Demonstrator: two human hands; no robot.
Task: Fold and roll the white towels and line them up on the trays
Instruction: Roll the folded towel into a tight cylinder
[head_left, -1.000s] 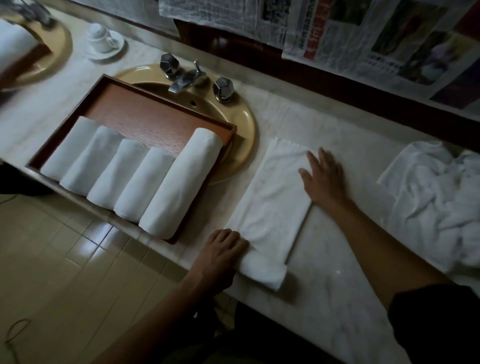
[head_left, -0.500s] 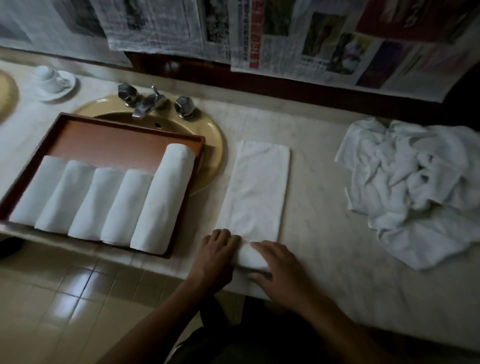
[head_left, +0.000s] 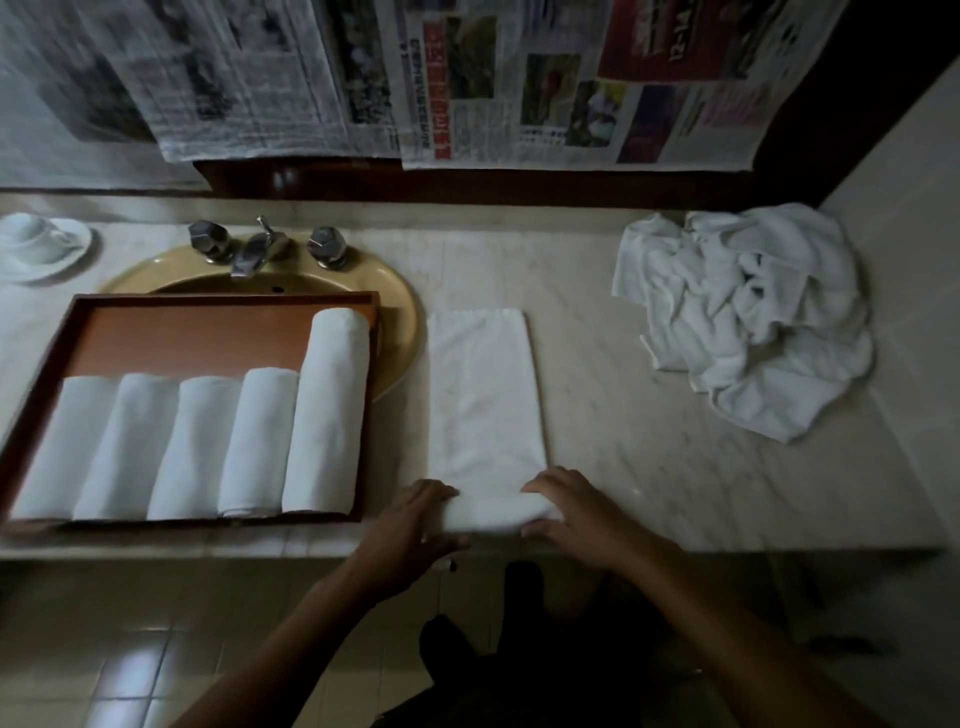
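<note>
Now that the right hand (head_left: 571, 514) has joined the left hand (head_left: 415, 512) at lower centre, both curl fingers round the towel (head_left: 485, 395): rolling has begun.

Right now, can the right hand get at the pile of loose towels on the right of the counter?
Probably yes, once it lets go: the right hand grips the half-rolled towel, but only bare counter lies between it and the pile of loose towels, on its own side.

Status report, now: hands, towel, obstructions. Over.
Hands: left hand and right hand grip near end of the folded towel, first turn rolled. Five rolled towels on the tray. Nothing blocking the roll; towel heap well to the right.
</note>
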